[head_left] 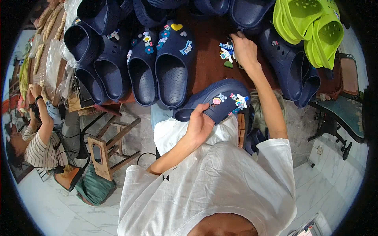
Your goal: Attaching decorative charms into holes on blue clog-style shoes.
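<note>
My left hand [200,124] grips the heel rim of a navy perforated clog [214,98] held over my lap; small colourful charms are fixed on its toe. My right hand [244,49] reaches forward to a small pile of loose charms [227,52] on the brown table [206,65], its fingers bent over them; whether it holds one I cannot tell. Just left of the pile stand two navy clogs [159,65] decorated with flower, heart and letter charms.
More navy clogs [98,59] crowd the table's left and far side, and others [293,67] lie at the right. Two lime green clogs [311,27] lie at the top right. A wooden stool [106,147] and a seated person in a striped shirt [37,137] are at left, a chair [346,110] at right.
</note>
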The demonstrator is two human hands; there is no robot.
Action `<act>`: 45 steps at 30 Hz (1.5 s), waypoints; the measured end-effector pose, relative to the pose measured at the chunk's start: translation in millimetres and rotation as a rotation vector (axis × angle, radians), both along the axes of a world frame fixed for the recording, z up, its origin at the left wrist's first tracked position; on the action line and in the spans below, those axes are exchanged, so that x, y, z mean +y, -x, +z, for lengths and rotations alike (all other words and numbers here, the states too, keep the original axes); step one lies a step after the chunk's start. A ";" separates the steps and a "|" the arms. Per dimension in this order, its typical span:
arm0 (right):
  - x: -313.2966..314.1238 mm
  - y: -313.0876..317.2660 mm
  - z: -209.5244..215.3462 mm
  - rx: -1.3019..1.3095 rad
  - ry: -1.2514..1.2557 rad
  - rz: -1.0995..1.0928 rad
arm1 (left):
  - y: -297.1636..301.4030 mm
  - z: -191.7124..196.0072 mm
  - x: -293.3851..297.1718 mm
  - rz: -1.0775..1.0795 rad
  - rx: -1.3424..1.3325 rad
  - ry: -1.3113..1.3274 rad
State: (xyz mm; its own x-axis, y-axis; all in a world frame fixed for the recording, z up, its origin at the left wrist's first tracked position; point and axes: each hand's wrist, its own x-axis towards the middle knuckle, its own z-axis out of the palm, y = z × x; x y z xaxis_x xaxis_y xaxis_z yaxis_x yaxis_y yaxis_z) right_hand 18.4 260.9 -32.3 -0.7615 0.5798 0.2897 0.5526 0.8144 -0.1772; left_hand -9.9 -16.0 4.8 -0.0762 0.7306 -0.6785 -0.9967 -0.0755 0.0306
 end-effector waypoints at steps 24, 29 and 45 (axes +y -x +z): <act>-148.5 -93.3 91.9 0.189 0.741 0.223 | -14.2 5.8 0.0 -0.144 0.284 -0.057; -150.1 -91.4 88.0 0.197 0.761 0.174 | -19.5 14.1 1.2 -0.111 0.333 -0.051; -153.2 -86.0 96.5 0.066 0.693 0.192 | -17.0 -19.1 -4.4 -0.094 0.228 0.049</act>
